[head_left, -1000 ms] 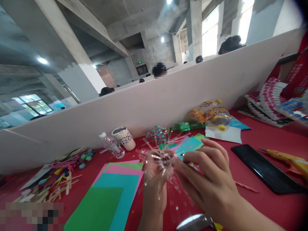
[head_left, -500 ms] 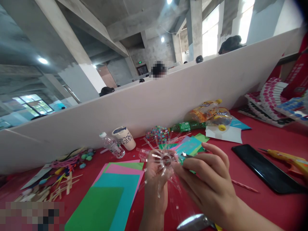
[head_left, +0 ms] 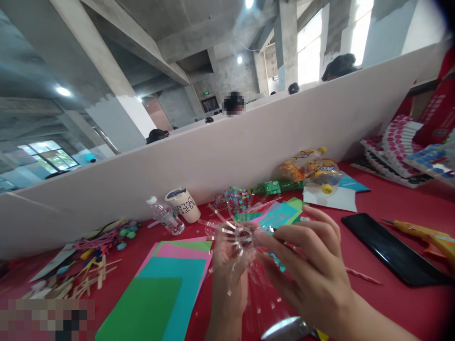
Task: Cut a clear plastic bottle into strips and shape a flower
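A clear plastic bottle top (head_left: 245,237), cut into many thin strips that splay out like rays, is held up over the table with its round neck facing me. My left hand (head_left: 229,258) is wrapped around it from the left and below. From the right, my right hand (head_left: 305,255) touches it near the neck, thumb and forefinger closed on one of the clear strips. The strips are see-through, so where some of them end is hard to make out. Below the right hand lies a shiny metal blade (head_left: 286,328), partly hidden, with a bit of yellow beside it.
Coloured paper sheets (head_left: 156,293) lie at left, beside craft sticks (head_left: 101,274). A small water bottle (head_left: 167,217) and a white cup (head_left: 185,203) stand by the white partition (head_left: 220,156). A black phone (head_left: 391,248), a yellow glue gun (head_left: 423,234) and soda bottles (head_left: 302,163) are at right.
My right hand's fingers have shifted slightly and closed in near the bottle neck. The strips have turned a little; the left hand keeps its hold.
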The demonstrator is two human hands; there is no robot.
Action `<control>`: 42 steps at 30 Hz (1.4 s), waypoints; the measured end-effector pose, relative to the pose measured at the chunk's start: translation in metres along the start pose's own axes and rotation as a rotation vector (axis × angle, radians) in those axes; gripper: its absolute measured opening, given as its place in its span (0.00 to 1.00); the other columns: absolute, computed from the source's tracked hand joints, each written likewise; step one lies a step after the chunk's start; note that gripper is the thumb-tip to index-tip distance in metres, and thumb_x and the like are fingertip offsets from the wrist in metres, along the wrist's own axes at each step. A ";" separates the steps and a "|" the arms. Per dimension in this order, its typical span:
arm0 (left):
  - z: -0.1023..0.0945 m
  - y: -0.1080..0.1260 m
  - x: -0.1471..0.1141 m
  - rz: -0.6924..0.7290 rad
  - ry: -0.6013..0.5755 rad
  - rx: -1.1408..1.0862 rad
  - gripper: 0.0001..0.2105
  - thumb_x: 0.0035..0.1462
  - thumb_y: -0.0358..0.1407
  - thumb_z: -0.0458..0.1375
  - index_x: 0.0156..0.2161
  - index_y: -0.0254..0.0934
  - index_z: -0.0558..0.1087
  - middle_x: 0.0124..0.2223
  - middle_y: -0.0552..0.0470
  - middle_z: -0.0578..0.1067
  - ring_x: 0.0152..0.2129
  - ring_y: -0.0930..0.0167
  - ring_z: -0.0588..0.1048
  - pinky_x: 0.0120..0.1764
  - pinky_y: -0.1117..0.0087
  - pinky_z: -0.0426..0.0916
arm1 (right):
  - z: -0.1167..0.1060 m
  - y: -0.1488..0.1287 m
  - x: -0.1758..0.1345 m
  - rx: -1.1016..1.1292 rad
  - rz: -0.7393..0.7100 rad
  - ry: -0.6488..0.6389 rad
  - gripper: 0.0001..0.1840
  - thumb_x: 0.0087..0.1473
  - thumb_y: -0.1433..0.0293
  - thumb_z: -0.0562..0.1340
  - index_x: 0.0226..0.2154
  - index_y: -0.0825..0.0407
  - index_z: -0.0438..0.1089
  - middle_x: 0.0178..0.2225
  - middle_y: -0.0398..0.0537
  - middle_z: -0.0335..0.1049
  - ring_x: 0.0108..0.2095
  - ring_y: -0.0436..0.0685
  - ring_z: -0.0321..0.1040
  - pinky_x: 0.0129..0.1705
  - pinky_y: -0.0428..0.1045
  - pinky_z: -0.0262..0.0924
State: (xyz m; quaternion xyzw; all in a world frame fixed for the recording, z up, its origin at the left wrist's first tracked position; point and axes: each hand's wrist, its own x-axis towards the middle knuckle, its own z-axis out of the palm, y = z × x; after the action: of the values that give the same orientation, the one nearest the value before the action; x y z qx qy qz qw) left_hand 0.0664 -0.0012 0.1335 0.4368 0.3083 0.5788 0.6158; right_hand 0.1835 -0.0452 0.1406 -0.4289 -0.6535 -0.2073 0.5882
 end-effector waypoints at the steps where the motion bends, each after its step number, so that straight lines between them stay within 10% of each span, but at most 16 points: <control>1: 0.000 0.000 0.000 -0.005 0.003 -0.009 0.14 0.42 0.29 0.63 0.36 0.40 0.65 0.37 0.51 0.76 0.33 0.67 0.75 0.37 0.68 0.68 | -0.002 0.000 0.002 0.009 0.017 -0.004 0.09 0.49 0.78 0.64 0.35 0.53 0.73 0.29 0.45 0.70 0.32 0.53 0.61 0.52 0.59 0.52; 42: -0.010 -0.008 0.001 0.061 -0.082 0.064 0.16 0.42 0.35 0.65 0.37 0.40 0.65 0.37 0.52 0.74 0.32 0.69 0.73 0.34 0.71 0.67 | -0.002 0.007 0.001 -0.058 -0.003 -0.117 0.07 0.51 0.75 0.62 0.36 0.53 0.73 0.35 0.47 0.69 0.39 0.55 0.58 0.58 0.64 0.46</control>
State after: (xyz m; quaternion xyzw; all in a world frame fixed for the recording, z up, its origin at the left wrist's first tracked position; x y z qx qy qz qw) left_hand 0.0616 0.0021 0.1220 0.4886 0.2879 0.5687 0.5958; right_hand 0.1900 -0.0425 0.1406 -0.4561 -0.6813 -0.2018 0.5357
